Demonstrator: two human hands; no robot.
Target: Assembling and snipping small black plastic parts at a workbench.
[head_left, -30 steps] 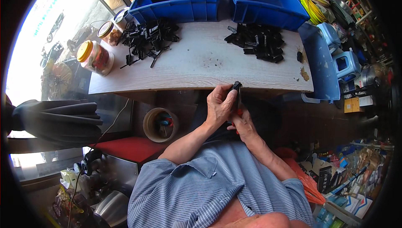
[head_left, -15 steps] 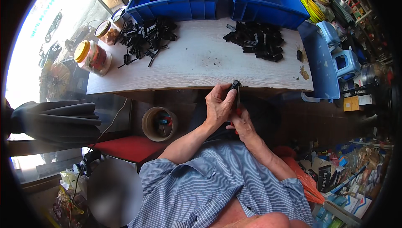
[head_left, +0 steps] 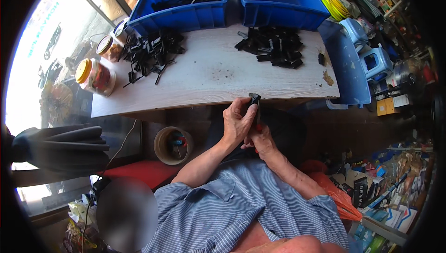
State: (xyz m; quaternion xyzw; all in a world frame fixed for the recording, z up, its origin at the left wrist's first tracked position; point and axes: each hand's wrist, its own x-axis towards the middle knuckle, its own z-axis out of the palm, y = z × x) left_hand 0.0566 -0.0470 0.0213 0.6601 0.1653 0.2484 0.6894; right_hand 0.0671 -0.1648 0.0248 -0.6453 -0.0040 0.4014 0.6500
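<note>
Near the table's front edge, my left hand (head_left: 237, 122) is closed, pinching a small black plastic piece (head_left: 254, 98) between thumb and fingers. Just below it, my right hand (head_left: 263, 142) wraps round a red-handled hand tool (head_left: 259, 126), which looks like pliers or cutters. Its jaws reach up to the black piece and are mostly hidden by my left hand. A tangled pile of thin black parts (head_left: 155, 51) lies at the table's left. Chunkier black pieces (head_left: 275, 48) form a second pile at the right, with one single piece (head_left: 321, 59) apart from it.
Two blue bins stand at the back: the left bin (head_left: 181, 17) holds black parts, beside the right bin (head_left: 283, 17). Jars, one yellow-lidded (head_left: 95, 77), line the table's (head_left: 204, 81) left edge. A round bucket (head_left: 159, 147) stands below. Blue stools (head_left: 377, 62) and clutter fill the right side.
The view has turned slightly, so the table and bins sit a little further left. Both hands keep their grips on the black piece and the tool, with only slight movement.
</note>
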